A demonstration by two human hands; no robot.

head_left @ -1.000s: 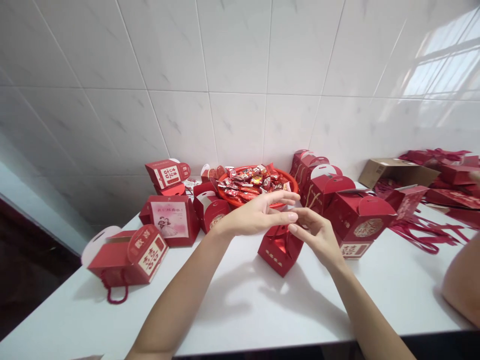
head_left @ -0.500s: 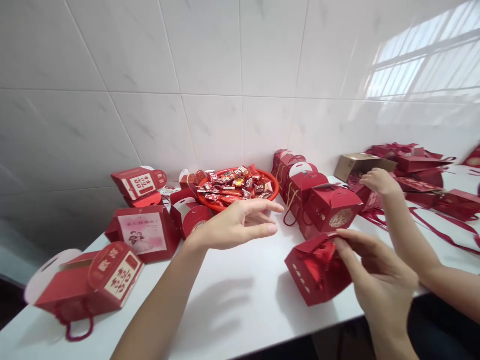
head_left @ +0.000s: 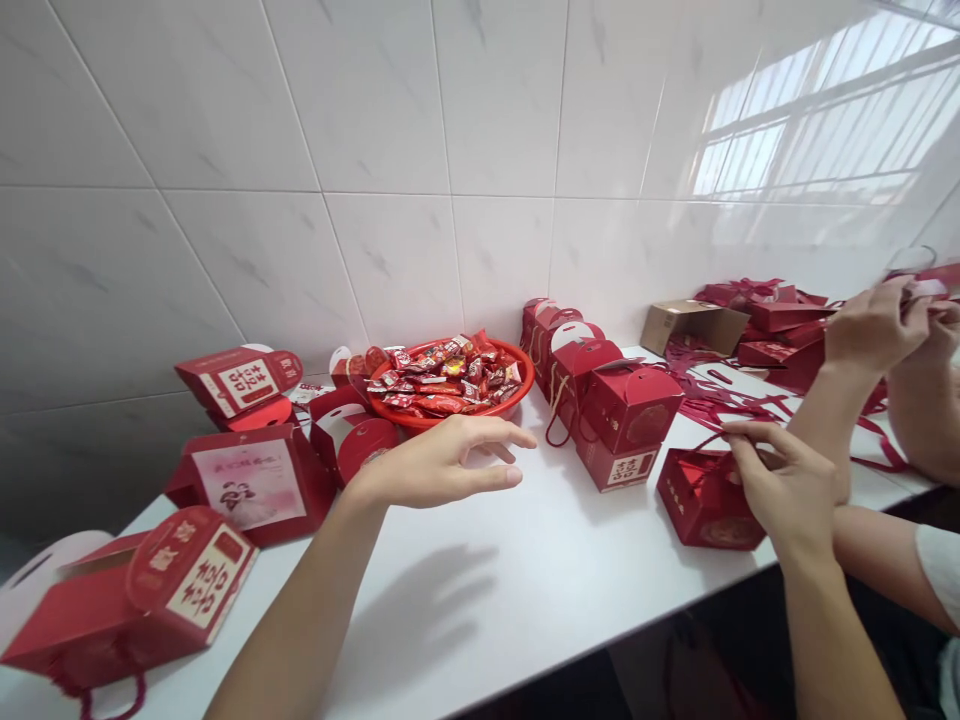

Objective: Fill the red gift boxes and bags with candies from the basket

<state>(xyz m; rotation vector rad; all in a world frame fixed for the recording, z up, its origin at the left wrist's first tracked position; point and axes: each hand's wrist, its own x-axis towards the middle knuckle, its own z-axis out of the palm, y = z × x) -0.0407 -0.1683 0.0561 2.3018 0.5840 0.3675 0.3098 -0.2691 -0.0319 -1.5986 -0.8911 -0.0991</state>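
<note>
My left hand (head_left: 450,460) hovers over the white table (head_left: 555,590), fingers apart and holding nothing, in front of a red basket (head_left: 529,378) heaped with red-wrapped candies (head_left: 450,375). At the right, my right hand (head_left: 784,480) pinches the cord of a small red gift box (head_left: 709,500) near the table's front edge. This box looks upright, with shiny red material showing at its top. To its left, one red box (head_left: 634,405) is stacked on another (head_left: 619,465).
Red boxes stand at the left, including one with a pink picture (head_left: 251,480) and one in front (head_left: 142,590). A brown carton (head_left: 694,325) and ribbons lie at the back right. Another person's hands (head_left: 877,325) are raised at the far right.
The view has swung right. My right hand has moved right with the small box and now pinches its cord. The other person's hand has left the carton; both their hands now show, raised.
</note>
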